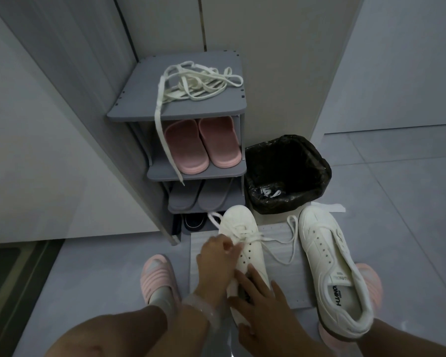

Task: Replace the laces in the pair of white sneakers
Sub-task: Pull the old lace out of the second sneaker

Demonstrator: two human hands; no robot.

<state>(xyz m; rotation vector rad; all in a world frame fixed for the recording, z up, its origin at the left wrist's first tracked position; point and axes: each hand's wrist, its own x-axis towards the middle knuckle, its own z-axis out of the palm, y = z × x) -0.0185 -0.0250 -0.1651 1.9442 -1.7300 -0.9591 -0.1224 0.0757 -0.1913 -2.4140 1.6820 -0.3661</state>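
Two white sneakers stand on a pale floor mat [276, 256]. The left sneaker [242, 228] still carries a white lace [281, 253] through its upper eyelets, with loose ends trailing left and right. My left hand [216, 261] pinches the lace at the middle eyelets. My right hand [258, 300] rests with straight fingers on the heel opening and steadies that shoe. The right sneaker [327, 266] has no lace and lies tilted against my right foot. A pile of white laces [198, 86] lies on top of the grey shoe rack [129, 113], one end hanging down its front.
The rack holds pink slippers [201, 145], grey slippers [198, 195] and dark shoes on the floor level. A bin with a black liner [286, 173] stands right of the rack. My left foot in a pink slipper [157, 279] is left of the mat. Walls close in on the left.
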